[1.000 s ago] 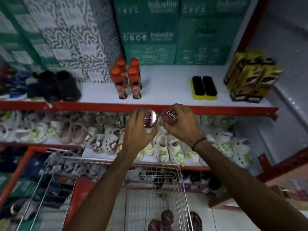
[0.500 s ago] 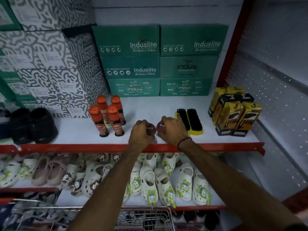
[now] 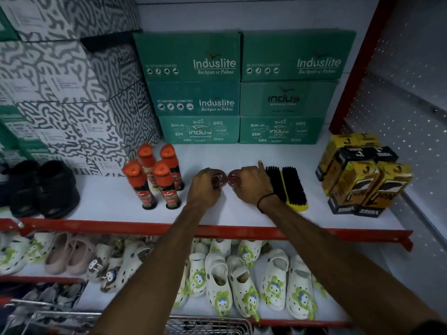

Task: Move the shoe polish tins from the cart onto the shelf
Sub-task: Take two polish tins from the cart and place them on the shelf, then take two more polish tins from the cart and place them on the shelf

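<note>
Cart (image 3: 208, 323): only its wire rim shows at the near edge; contents cannot be seen. On the shelf (image 3: 96, 199), the left hand (image 3: 204, 187) has its fingers closed over the left tin (image 3: 219, 180), and the right hand (image 3: 251, 183) over the right tin (image 3: 234, 181), forefinger raised. Both tins sit side by side, between the polish bottles (image 3: 154, 175) and the brush (image 3: 286, 187). Recommended: set them flat, release straight upward, and avoid nudging the bottles. Green boxes (image 3: 242, 88) are stacked behind, closed.
</note>
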Demonstrator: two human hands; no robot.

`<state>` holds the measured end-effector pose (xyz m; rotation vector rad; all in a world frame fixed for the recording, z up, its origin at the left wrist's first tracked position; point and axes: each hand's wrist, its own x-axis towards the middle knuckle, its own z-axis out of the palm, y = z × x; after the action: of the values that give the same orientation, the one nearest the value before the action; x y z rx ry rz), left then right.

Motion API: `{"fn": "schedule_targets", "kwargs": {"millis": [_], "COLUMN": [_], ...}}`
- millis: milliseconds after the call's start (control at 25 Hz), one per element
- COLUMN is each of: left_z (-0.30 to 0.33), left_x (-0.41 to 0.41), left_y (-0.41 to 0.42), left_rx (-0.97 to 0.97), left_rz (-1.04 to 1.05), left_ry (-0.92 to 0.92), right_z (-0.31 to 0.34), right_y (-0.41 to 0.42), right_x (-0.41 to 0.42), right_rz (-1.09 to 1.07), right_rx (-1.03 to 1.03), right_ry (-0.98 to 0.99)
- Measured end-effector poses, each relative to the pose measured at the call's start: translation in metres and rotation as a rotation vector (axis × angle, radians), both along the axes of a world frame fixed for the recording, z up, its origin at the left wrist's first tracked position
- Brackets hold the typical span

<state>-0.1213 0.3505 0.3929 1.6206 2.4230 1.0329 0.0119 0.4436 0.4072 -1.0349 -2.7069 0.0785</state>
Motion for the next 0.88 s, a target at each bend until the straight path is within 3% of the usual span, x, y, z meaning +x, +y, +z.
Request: {"fn": "schedule_targets", "kwargs": {"millis": [200, 440, 600, 760, 880], "left_z": [0.006, 0.004, -0.047, -0.157, -0.263], "left_x": [0.0, 0.042, 0.075, 0.091, 0.113], "left_y": [-0.004, -0.088, -0.175, -0.254, -0.308], "left_rx": [0.026, 0.359, 0.508, 0.25, -0.104], "left_rz": [0.021, 0.083, 0.184, 0.272, 0.262], "left_ry": [0.047, 0.023, 0.086, 0.054, -0.041], "right_z": [0.004, 0.009, -0.046, -0.158, -0.265], "right_y": [-0.008, -0.099, -0.188, -0.266, -0.303], "right_x": [0.005, 0.022, 0.039, 0.066, 0.091], "right_rz": [-0.069, -0.062, 0.084, 0.248, 0.255], "right_rx": [0.002, 0.151, 0.129, -0.116, -0.365], "right_ry": [0.147, 0.606, 0.797, 0.619, 0.22]}}
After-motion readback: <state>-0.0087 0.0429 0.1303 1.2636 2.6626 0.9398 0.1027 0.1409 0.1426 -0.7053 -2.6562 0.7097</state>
